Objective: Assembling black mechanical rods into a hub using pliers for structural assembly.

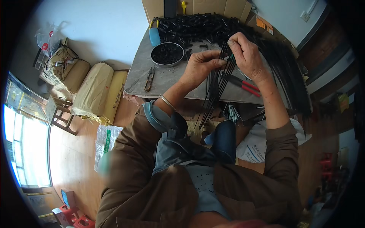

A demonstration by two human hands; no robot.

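Note:
A bundle of long, thin black rods slants over the table's front edge, its lower ends hanging above my lap. My left hand is closed around the bundle, thumb and fingers pressed together near its upper part. At the top ends of the rods, my right hand pinches with thumb and forefinger; whatever small piece is between its fingertips is too hidden to name. A bit of green shows among the rods between the two hands. Just beneath the right wrist lie red-handled pliers on the grey table.
A heap of small black parts covers the table's back. A round bowl holds more, with snips nearby and a blue object behind. Long black strands drape off the right side. Wrapped sacks and a wooden stool stand left.

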